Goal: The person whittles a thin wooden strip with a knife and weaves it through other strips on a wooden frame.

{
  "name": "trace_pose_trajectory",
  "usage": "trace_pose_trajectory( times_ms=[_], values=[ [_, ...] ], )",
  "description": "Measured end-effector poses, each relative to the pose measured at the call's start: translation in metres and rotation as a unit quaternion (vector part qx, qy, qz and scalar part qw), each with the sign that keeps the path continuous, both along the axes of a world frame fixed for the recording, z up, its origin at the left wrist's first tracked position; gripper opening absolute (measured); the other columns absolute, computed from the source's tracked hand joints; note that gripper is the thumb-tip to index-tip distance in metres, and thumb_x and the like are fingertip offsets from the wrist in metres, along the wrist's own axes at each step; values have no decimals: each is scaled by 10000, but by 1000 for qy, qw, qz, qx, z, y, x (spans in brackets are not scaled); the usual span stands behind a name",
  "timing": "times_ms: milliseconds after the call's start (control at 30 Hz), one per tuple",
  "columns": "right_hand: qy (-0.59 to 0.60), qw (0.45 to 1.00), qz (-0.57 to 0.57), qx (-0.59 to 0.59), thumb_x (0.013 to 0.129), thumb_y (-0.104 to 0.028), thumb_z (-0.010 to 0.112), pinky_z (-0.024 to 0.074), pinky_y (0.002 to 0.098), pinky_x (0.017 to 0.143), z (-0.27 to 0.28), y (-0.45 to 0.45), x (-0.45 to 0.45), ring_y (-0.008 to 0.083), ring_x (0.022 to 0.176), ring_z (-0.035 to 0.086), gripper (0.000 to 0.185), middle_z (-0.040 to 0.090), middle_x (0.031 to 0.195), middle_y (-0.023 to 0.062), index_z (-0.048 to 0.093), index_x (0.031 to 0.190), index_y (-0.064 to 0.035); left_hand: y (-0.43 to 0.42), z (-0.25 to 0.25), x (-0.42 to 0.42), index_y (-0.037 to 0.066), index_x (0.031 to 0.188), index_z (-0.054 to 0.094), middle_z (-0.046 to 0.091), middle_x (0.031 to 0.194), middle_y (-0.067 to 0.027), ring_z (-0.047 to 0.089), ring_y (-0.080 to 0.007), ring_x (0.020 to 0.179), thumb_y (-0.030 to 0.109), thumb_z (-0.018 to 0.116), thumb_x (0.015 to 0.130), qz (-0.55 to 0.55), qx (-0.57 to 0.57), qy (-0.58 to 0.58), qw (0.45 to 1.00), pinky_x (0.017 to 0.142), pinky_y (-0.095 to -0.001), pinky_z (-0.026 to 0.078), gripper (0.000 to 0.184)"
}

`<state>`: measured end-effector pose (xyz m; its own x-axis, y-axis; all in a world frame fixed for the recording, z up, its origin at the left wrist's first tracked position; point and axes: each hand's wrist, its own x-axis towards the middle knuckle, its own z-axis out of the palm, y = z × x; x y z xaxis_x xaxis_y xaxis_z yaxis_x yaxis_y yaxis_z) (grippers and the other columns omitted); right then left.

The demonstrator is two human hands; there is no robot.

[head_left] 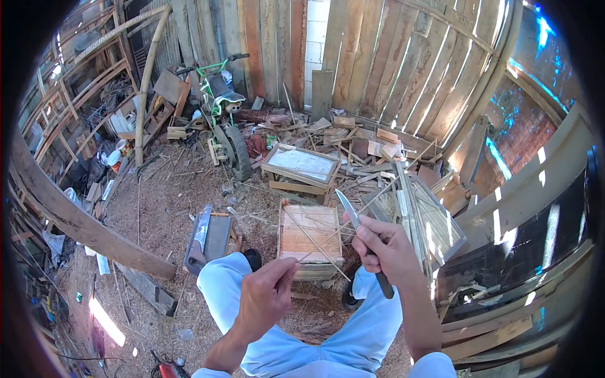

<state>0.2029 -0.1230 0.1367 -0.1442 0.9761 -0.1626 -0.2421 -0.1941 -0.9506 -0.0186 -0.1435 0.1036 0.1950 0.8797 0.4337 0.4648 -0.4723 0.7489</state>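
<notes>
My right hand (386,251) is closed round the dark handle of a knife (348,208), whose blade points up and away from me. Pinched in the fingers of my left hand (265,299) is the near end of a thin strip (322,243), wood or bamboo by its look. It slants up to the right past my right hand and the knife. Whether the blade touches it I cannot tell. Below and beyond my hands stands a wooden box (309,230) with thin sticks across its top.
At left a large blade (201,228) lies on a low dark stool (218,234). A white-topped crate (301,165) stands beyond the box, near a small motorbike (228,135) and scrap wood (368,151). A beam (82,211) slants across the left. Shavings cover the ground.
</notes>
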Motion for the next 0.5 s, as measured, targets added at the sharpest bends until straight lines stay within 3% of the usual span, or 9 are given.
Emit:
trace_pose_trajectory(
  times_ms=[67, 100, 200, 267, 400, 467, 500],
  values=[
    [8, 1000, 9, 3, 958, -131, 508, 311, 175, 410, -4, -5, -7, 32, 507, 388, 176, 530, 701, 13, 593, 990, 18, 3, 1, 1, -14, 935, 603, 643, 834, -170, 629, -325, 683, -7, 609, 832, -2, -56, -29, 998, 573, -349, 481, 103],
    [-50, 998, 38, 11, 959, -135, 505, 315, 181, 411, -13, -9, -11, 34, 506, 387, 214, 549, 723, 17, 583, 1101, 5, 4, 1, 3, -14, 935, 603, 643, 834, -170, 629, -325, 683, -7, 609, 832, 0, -55, -29, 998, 573, -349, 481, 103],
    [32, 993, 108, -16, 955, -152, 518, 327, 183, 412, -21, -17, -27, 32, 504, 394, 230, 561, 736, 15, 586, 1118, -4, 4, 0, 8, -19, 946, 605, 645, 830, -172, 642, -299, 683, -4, 608, 838, -10, -15, -32, 999, 578, -334, 480, 108],
    [21, 993, 113, 2, 955, -162, 521, 325, 184, 410, -16, -11, -17, 29, 498, 394, 213, 549, 723, 14, 589, 1067, 5, 5, 2, 5, -20, 948, 610, 651, 831, -168, 652, -279, 692, -6, 611, 839, -18, -16, -18, 1000, 586, -318, 481, 111],
    [2, 1000, 1, 15, 961, -159, 508, 323, 189, 401, -5, -6, 7, 28, 490, 393, 199, 530, 698, 12, 590, 1020, 12, 2, -4, -4, -19, 952, 622, 654, 827, -166, 655, -270, 695, -8, 610, 840, -13, -29, -18, 999, 585, -306, 480, 113],
    [2, 1000, 14, 24, 963, -120, 482, 291, 173, 400, -4, -6, 12, 22, 481, 361, 308, 505, 687, 5, 529, 1252, -25, 3, -7, -3, -20, 947, 631, 663, 828, -158, 651, -230, 674, -5, 611, 844, -12, -14, -26, 999, 582, -294, 480, 106],
    [-27, 999, 33, 12, 964, -158, 501, 306, 191, 398, -6, -10, 8, 29, 489, 388, 192, 534, 705, 1, 583, 1017, 7, 3, -5, -1, -20, 947, 631, 663, 828, -158, 651, -230, 674, -5, 611, 844, -14, -14, -27, 999, 582, -294, 480, 106]
  ],
)
